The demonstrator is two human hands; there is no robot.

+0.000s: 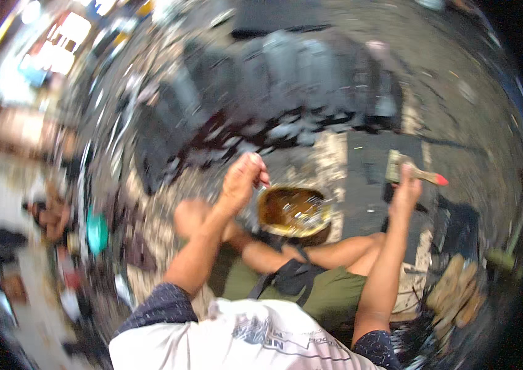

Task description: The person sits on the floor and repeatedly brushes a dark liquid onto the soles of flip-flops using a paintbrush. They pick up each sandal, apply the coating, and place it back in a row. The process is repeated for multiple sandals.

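My right hand grips a flat paintbrush with a red-tipped handle. The brush's pale bristles point left, above a dark flat sheet. My left hand is raised with its fingers curled together, and blur hides whether anything is in them. Just right of it, in front of my crossed legs, stands a yellow-rimmed tub with amber-brown liquid and shiny, whitish patches inside. Beyond both hands, a curved row of overlapping dark grey pieces spreads across the ground.
Several tan, elongated objects lie at the lower right, near a dark bundle. A turquoise item and blurred clutter fill the left side. Another dark slab lies at the far edge.
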